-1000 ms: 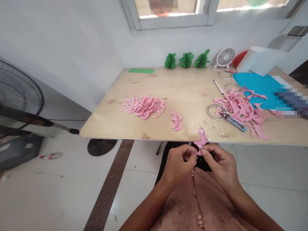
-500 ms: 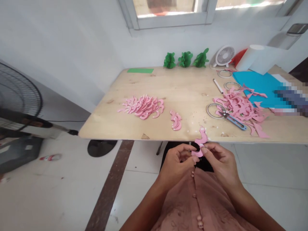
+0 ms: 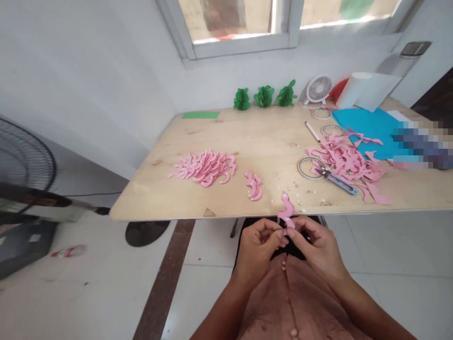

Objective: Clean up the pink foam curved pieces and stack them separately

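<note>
You pinch the curved pink piece (image 3: 286, 210) in the fingers of both hands, left hand (image 3: 258, 248) and right hand (image 3: 314, 248), just off the surface's (image 3: 269, 137) near edge. Left of the piece lie a small stack (image 3: 255, 185) and a big pile (image 3: 205, 167) — seemingly done; offcuts (image 3: 348, 160) lie to its right.

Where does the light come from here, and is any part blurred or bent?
Head view: daylight comes from the window, its panes washed out; the table bows slightly at its edges from the wide lens; a pixelated patch masks the far right; the left hand, right hand and their pink cutout look sharp.
</note>
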A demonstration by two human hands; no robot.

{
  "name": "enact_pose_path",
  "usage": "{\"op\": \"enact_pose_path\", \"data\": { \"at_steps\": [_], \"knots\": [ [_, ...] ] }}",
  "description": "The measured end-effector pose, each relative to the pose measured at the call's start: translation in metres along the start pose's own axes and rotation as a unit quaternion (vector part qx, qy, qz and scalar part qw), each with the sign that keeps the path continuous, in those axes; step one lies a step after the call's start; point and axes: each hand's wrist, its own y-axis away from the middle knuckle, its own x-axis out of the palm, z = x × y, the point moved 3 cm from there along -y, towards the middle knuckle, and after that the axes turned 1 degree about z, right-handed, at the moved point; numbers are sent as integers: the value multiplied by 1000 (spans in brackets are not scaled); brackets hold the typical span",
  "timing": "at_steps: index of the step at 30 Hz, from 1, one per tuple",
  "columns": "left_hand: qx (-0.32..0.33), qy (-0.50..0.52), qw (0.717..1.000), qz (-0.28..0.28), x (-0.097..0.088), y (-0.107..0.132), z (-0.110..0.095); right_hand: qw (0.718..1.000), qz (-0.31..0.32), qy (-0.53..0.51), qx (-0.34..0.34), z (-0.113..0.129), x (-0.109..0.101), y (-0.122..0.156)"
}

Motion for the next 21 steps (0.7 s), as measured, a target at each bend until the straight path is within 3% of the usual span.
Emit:
{"op": "enact_pose_path", "data": {
  "at_steps": [6, 13, 21],
  "knots": [
    [-5, -9, 1000, -4, -3, -3, 2, 999, 7, 40, -17, -1, 2, -3],
    [60, 5, 998, -17, -3, -10, -16, 993, 48, 92, -64, 9, 3, -5],
    [140, -179, 971, -78, 2, -12, -19, 967, -20, 205, -150, 14, 1, -3]
  ]
}}
